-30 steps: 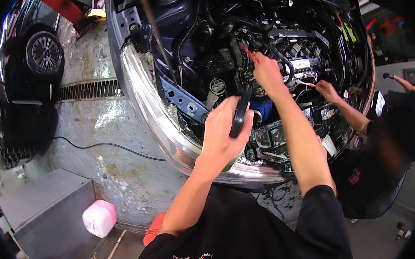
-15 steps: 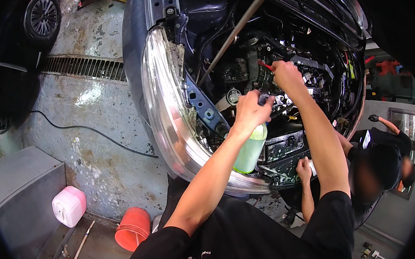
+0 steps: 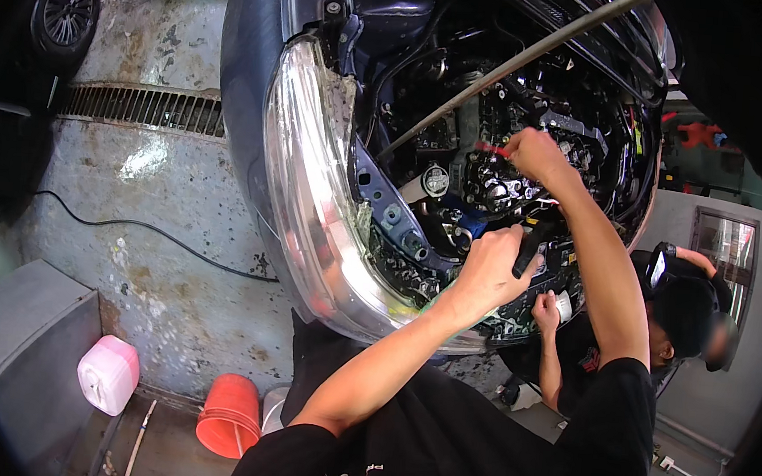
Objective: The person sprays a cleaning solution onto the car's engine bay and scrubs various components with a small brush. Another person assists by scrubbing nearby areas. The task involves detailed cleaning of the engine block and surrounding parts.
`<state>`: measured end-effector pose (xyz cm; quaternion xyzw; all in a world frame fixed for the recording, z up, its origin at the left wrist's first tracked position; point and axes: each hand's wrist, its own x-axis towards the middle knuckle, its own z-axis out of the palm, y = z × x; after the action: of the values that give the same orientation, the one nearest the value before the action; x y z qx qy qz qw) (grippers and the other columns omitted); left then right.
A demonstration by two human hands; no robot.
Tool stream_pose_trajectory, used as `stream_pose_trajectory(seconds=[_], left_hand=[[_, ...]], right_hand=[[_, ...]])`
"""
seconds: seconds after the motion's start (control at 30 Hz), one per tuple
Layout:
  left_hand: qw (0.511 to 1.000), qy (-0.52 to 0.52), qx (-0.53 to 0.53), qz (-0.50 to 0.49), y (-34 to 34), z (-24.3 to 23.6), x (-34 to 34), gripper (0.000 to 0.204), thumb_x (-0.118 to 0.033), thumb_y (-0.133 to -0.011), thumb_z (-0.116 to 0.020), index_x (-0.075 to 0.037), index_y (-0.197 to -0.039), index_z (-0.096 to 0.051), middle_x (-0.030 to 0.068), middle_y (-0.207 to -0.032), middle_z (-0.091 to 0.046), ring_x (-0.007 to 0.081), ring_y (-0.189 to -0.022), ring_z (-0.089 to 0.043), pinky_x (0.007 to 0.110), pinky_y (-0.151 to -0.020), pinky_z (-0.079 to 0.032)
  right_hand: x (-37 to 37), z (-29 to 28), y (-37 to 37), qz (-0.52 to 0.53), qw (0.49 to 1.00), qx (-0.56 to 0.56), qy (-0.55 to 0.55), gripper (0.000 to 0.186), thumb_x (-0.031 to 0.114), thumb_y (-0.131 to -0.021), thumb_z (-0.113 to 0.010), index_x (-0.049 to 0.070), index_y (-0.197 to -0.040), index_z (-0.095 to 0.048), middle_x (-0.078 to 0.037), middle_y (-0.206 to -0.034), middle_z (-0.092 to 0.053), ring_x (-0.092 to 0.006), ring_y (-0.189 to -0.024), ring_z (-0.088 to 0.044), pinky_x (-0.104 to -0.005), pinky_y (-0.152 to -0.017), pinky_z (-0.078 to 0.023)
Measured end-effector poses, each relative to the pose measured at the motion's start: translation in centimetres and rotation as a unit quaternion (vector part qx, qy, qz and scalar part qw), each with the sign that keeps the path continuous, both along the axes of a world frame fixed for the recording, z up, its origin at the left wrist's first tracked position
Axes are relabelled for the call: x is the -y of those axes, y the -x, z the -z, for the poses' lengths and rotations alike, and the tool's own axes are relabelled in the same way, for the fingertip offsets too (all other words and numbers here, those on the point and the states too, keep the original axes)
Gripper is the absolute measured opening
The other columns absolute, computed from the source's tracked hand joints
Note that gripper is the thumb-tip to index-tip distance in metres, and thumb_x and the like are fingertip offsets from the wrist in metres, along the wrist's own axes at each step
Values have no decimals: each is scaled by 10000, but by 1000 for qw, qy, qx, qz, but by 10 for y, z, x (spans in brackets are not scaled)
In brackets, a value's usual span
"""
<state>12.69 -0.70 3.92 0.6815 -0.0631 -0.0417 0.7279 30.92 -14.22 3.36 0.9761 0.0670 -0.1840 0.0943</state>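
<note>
Over the open engine bay of a dark car, my right hand (image 3: 544, 157) is closed around a slim red-handled tool (image 3: 493, 148). Its far end points at the engine (image 3: 503, 189), too small and blurred to tell its kind. My left hand (image 3: 489, 269) grips a spray bottle by its black trigger head (image 3: 530, 250), near the front of the bay. Most of the bottle's body is hidden behind my hand and forearm. The engine's metal parts look wet and shiny.
A metal prop rod (image 3: 520, 65) slants across the bay. The clear headlight (image 3: 312, 206) borders it on the left. At right, a co-worker's hand (image 3: 549, 314) holds a white round object (image 3: 564, 306). An orange bucket (image 3: 230, 416), a pink jug (image 3: 109, 375) and a black cable (image 3: 158, 226) are on the floor.
My left hand has moved right and nearer with the spray bottle, whose green body was visible before. My right hand has shifted slightly nearer with the red-handled tool. The view has turned a little.
</note>
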Motion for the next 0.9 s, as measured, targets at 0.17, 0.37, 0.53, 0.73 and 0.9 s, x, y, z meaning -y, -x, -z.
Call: stream_pose_trajectory(seconds=[0.17, 0.37, 0.53, 0.73, 0.9], left_hand=[[999, 5, 32, 31, 5, -4, -4, 275, -180, -809, -695, 45, -857, -544, 229, -808, -603, 422, -759, -618, 469, -657, -490], [998, -7, 37, 40, 8, -8, -6, 297, -189, -822, -682, 59, -887, -532, 240, -828, -594, 430, -791, -608, 474, -673, -485], [998, -12, 45, 33, 9, -8, -7, 290, -192, -830, -674, 55, -887, -533, 234, -826, -594, 430, -788, -606, 473, -677, -488], [999, 25, 30, -36, 3, -7, -8, 269, -167, -827, -665, 58, -918, -550, 247, -830, -599, 436, -783, -606, 469, -675, -486], [987, 23, -16, -161, -17, 20, -4, 161, -116, -816, -631, 27, -849, -562, 217, -723, -616, 392, -695, -647, 429, -624, -493]], right_hand=[[-13, -8, -6, 25, 999, -43, 7, 208, 107, -806, -602, 116, -964, -737, -196, -949, -693, -357, -956, -658, -423, -894, -512], [-11, -11, -4, 37, 996, -86, 6, 209, 122, -806, -609, 125, -970, -738, -193, -1004, -687, -353, -996, -647, -436, -923, -499], [-12, -19, -5, 40, 996, -77, -4, 217, 123, -803, -615, 125, -981, -738, -202, -1003, -685, -362, -993, -646, -430, -923, -501], [-4, -16, 7, 7, 1000, -23, -1, 203, 125, -789, -628, 129, -954, -746, -202, -961, -693, -336, -958, -661, -441, -884, -517], [-27, -51, -6, 202, 968, -151, 12, 210, 154, -784, -654, 140, -974, -744, -177, -927, -704, -315, -891, -684, -433, -851, -533]])
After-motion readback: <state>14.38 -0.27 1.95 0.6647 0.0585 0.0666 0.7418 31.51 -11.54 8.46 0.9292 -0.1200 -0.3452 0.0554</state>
